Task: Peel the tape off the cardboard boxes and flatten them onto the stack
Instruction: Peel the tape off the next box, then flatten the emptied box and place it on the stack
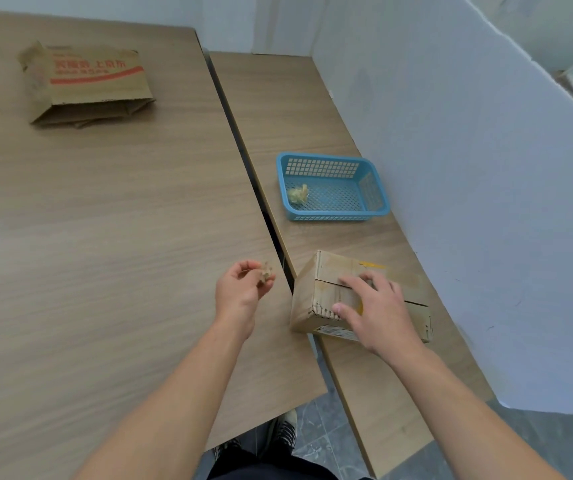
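Note:
A small brown cardboard box (316,292) stands on the right-hand table near the gap between the two tables. My right hand (378,306) lies flat on its top, fingers spread, pressing on the flaps. To the left of the box, my left hand (240,289) hovers above the big table with its fingertips pinched on a crumpled wad of peeled tape (267,273). Far back on the left lies a stack of flattened boxes (87,84), the top one printed in red.
A blue plastic basket (375,211) stands behind the box on the right table, with a ball of tape (298,195) inside. A white partition wall (485,168) runs along the right. A dark gap (260,202) separates the tables. My shoes (285,431) show below.

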